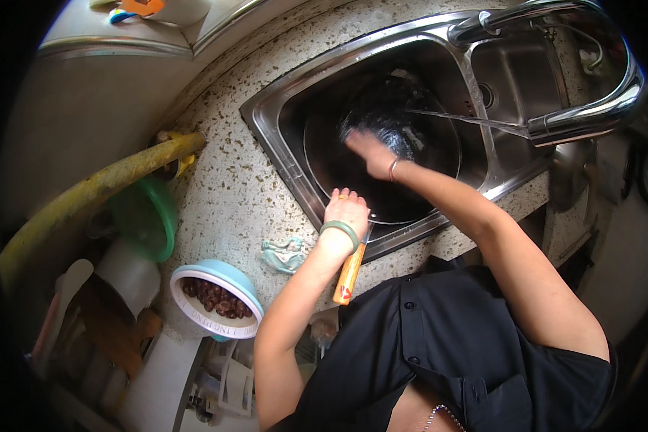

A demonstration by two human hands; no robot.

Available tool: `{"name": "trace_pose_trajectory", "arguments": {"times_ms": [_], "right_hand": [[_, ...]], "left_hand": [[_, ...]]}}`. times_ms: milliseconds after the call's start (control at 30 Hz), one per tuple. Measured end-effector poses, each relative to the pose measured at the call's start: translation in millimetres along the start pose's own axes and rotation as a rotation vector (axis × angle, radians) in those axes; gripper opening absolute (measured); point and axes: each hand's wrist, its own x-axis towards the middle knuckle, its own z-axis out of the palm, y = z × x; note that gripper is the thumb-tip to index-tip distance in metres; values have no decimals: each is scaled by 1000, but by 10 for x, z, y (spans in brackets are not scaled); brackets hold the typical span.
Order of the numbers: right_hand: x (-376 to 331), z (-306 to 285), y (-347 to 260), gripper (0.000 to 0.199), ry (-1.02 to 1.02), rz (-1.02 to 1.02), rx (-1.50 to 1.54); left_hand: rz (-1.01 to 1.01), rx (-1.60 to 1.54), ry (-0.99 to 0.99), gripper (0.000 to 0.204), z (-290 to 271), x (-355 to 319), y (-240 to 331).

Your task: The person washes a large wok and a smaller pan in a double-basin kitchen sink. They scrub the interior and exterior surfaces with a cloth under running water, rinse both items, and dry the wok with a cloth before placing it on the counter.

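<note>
A dark wok [331,162] lies tilted in the large basin of a steel sink [293,169], with water in it. Its wooden handle [350,277] sticks out over the front edge towards me. My left hand [345,209], with a green bangle at the wrist, is closed on the wok's rim where the handle joins. Inside the wok is my right hand [372,153], smeared by motion, so its fingers do not show clearly. A thin stream of water runs from the chrome faucet [590,122] at the right into the wok.
Left of the sink, a blue-and-white bowl [216,327] holds dark red fruit near the counter's edge. A crumpled pale-green cloth or plastic [284,255] lies beside my left forearm. A yellow pipe [108,176] and a green basin [147,219] stand at the far left.
</note>
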Motion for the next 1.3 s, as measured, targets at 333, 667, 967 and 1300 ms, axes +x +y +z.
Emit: {"name": "trace_pose_trajectory", "arguments": {"times_ms": [333, 667, 967, 1300], "right_hand": [[-1141, -596, 269, 71, -441, -18, 78], [-1171, -310, -364, 50, -435, 42, 419], [-1548, -902, 448, 45, -262, 51, -485], [-1506, -930, -92, 45, -475, 113, -66]], "left_hand": [[-4, -155, -29, 33, 128, 352, 25], [-147, -396, -129, 39, -67, 402, 29], [-133, -387, -154, 37, -18, 413, -19], [-20, -262, -86, 46, 93, 486, 244]]}}
